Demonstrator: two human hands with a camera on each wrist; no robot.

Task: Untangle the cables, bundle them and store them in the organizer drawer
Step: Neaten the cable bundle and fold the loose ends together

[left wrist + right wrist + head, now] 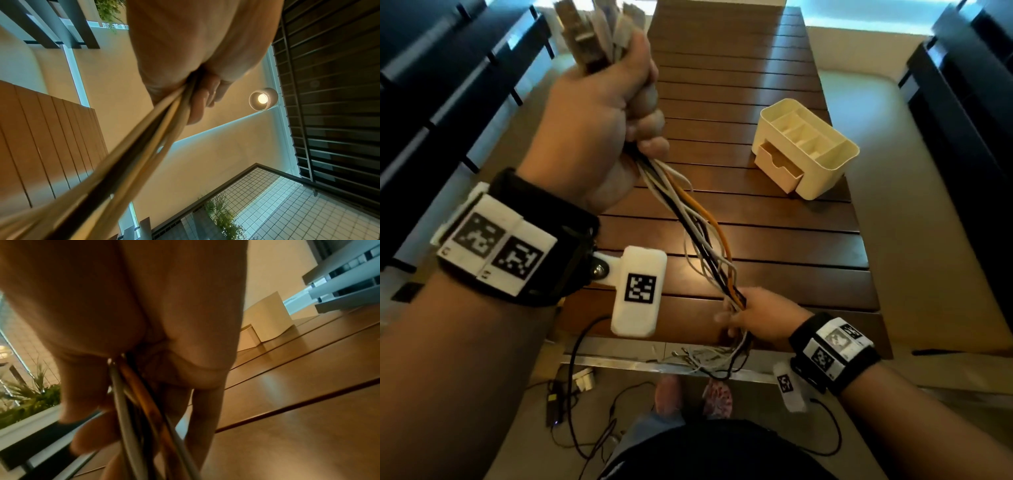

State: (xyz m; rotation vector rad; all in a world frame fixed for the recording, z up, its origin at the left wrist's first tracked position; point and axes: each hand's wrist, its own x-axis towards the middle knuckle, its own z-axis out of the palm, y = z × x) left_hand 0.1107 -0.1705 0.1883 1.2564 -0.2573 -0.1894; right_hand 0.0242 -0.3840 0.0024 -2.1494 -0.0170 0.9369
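Several cables (702, 226), white, black and one orange, run as one stretched bundle between my hands. My left hand (613, 113) is raised high and grips the bundle's upper end in a fist, with the plug ends (592, 31) sticking up above it. My right hand (753, 315) is low at the table's near edge, its fingers curled round the lower part of the bundle; the loose ends (709, 359) hang below it. In the wrist views the cables (144, 146) and cables (139, 402) pass straight through each fist. The cream organizer (808, 147) stands on the table with its small drawer (779, 168) pulled open.
The slatted wooden table (756, 240) stretches ahead, with dark chairs (448, 85) along the left and dark chairs (969, 102) along the right. Black cords and a small device (554, 404) lie on the floor by my feet (688, 394).
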